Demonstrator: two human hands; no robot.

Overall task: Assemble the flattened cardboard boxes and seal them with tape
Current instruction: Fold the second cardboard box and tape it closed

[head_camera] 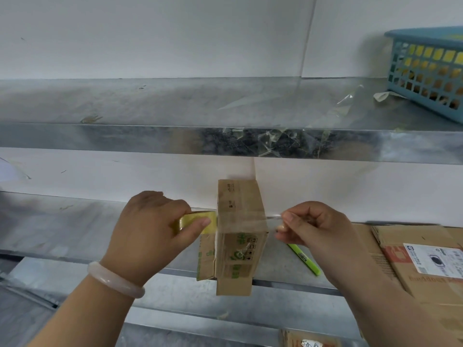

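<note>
Precariously, small brown cardboard box [238, 196] overhung grey metal shelf's [75, 226] near edge. Left hand [150, 229] gripped yellow tape roll [198, 221] at its left, right hand [315, 226] pinched clear tape end [273, 220] at right. Uneven pull cd tip box or wrinkle tape.

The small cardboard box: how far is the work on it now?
Done: the box is folded into shape. In hand: the left hand holds the tape roll, the right hand pinches the clear tape stretched across the box. Left: pressing down, cutting; flat cardboard waits at right.
</note>
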